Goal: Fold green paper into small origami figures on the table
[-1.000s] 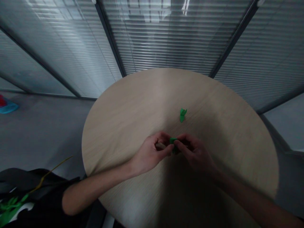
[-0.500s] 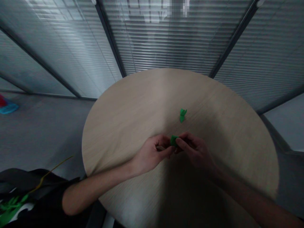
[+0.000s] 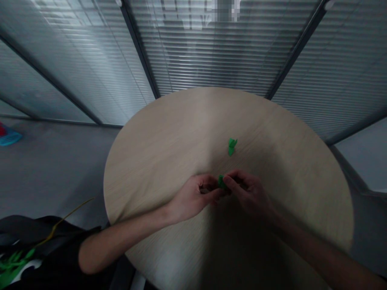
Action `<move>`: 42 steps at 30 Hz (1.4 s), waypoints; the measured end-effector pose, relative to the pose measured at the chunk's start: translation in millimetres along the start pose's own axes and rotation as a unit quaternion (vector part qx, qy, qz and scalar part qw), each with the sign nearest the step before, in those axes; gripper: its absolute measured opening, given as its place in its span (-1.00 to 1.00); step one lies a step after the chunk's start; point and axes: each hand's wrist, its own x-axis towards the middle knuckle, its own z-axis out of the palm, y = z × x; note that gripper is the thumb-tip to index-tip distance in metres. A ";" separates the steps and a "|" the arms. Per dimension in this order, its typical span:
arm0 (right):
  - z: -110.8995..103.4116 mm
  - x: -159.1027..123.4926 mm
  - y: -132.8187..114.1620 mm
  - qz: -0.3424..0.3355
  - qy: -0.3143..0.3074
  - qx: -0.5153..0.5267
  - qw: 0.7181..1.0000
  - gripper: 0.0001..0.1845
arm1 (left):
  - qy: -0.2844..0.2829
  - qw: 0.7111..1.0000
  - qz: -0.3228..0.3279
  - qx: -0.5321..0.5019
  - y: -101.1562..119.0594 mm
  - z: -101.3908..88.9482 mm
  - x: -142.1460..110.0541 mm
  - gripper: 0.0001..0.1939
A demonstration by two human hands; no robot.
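Across a pale round table (image 3: 169, 137), the left hand (image 3: 192, 194) and right hand (image 3: 250, 195) grip one small green piece (image 3: 221, 182) between fingertips

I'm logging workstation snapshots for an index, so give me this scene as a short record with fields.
Surface: round, pale wood-grain table
Right hand: thumb and fingers pinch a small, dark-green piece, material unclear
Left hand: fingertips at that same piece, exact contact hard to see
On table: small, bright-green, angular piece, beyond the hands, untouched
Background: pale horizontal slatted blinds between dark frames
Floor, far left: blue-and-red object, cut off by the picture edge
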 end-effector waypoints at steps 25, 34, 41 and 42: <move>-1.0 1.9 2.1 -0.005 -0.015 -0.010 1.000 -0.65 | -0.051 0.996 0.040 0.055 -12.3 0.9 -0.6 -0.74; -4.4 3.1 -5.0 0.003 -0.052 0.000 0.999 -0.63 | -0.044 0.998 0.033 0.041 -8.2 0.9 -1.3 -0.57; -3.6 1.8 -0.3 0.021 -0.057 0.031 0.998 -0.60 | -0.061 0.997 0.040 0.035 -9.1 -0.4 -2.5 -0.62; -3.3 2.4 0.7 0.022 -0.057 0.030 0.998 -0.60 | -0.060 0.997 0.039 0.038 -8.8 -0.8 -2.2 -0.61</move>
